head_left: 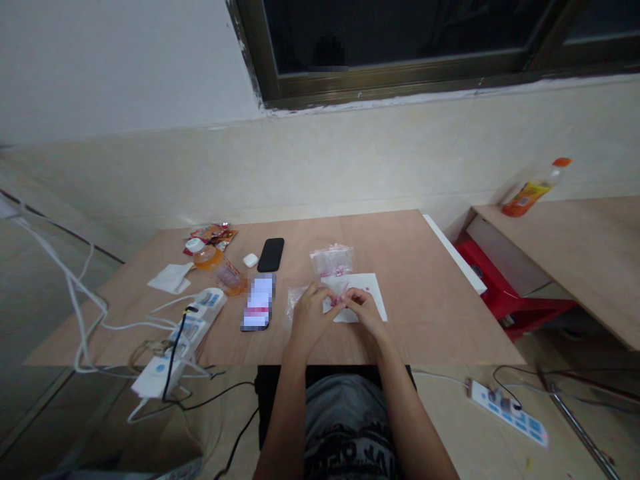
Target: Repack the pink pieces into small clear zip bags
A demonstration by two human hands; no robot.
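Note:
My left hand [311,319] and my right hand [364,313] meet above a white paper sheet [369,297] on the wooden table [440,313]. Their fingertips pinch a small pink piece [336,301], too small to identify. A clear plastic bag [296,302] lies under the edge of my left hand. Just beyond my hands sits a second clear bag [332,261] holding pink bits.
A black phone [271,255], a lit phone [259,303], an earbud case [251,260], snack wrappers [210,239], and a power strip [200,320] with cables lie to the left. A bottle [537,188] stands on a side shelf.

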